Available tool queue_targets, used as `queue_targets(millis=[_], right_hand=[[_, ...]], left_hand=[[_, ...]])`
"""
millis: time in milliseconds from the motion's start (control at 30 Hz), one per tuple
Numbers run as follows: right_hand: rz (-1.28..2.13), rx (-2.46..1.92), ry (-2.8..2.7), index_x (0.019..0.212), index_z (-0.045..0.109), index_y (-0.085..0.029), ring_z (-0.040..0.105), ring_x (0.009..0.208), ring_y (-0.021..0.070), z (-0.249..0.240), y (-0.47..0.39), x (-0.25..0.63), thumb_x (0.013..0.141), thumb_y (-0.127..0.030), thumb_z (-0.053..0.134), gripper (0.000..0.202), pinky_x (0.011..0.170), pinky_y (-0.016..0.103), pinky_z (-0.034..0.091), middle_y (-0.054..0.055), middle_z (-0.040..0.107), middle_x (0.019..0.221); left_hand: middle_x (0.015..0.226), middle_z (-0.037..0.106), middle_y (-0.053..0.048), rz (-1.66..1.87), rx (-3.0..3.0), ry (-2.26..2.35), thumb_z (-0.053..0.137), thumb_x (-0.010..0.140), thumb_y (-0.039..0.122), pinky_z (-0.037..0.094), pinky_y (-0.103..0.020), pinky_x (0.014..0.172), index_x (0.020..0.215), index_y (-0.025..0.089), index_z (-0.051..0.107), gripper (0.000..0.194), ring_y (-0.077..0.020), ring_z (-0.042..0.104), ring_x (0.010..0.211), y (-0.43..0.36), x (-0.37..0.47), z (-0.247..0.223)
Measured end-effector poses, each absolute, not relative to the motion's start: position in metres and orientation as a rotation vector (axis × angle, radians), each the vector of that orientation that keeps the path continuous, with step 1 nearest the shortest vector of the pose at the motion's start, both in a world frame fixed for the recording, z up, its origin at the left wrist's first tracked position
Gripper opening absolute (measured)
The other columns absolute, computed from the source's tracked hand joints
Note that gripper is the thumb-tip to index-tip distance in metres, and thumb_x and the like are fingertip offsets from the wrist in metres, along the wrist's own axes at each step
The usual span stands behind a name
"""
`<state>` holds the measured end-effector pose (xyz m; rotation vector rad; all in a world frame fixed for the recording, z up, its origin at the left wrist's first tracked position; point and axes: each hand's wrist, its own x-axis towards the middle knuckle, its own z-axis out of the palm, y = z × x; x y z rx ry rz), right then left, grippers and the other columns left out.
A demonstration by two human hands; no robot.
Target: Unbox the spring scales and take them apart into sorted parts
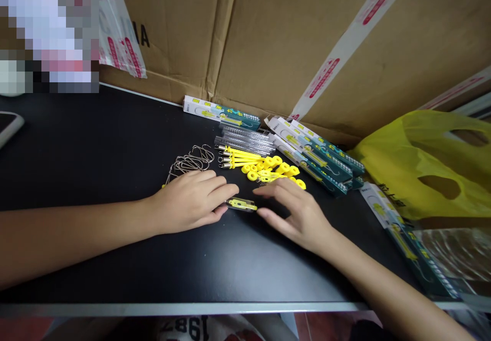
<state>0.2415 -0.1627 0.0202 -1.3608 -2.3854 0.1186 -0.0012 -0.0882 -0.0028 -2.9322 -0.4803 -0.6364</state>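
Observation:
My left hand (190,200) rests on the black table (95,152), its thumb and fingers pinching one end of a small clear tube with a yellow part inside (241,204). My right hand (295,210) hovers just right of that tube, fingers spread, touching nothing clearly. Beyond the hands lie a pile of yellow plastic pieces with ring ends (264,166), a bundle of wire hooks (194,159) and several clear tubes (245,140).
Flat green-and-white packaged boxes (320,157) are stacked at the back right, one more (220,111) by the cardboard boxes (291,39). A yellow plastic bag (429,167) sits at the right. More packages (406,239) lie near the right edge.

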Motion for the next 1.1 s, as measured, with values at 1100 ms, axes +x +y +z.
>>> queue_targets(millis=[1100], right_hand=[[0.582, -1.314, -2.029, 0.080, 0.055, -0.020, 0.055, 0.070, 0.0165, 0.026, -0.160, 0.248, 0.089, -0.042, 0.050, 0.024, 0.060, 0.027, 0.042, 0.003, 0.058, 0.073]], left_hand=[[0.081, 0.064, 0.004, -0.581, -3.027, -0.757, 0.036, 0.096, 0.039, 0.036, -0.023, 0.049, 0.101, 0.024, 0.054, 0.024, -0.0133, 0.065, 0.067, -0.092, -0.001, 0.002]])
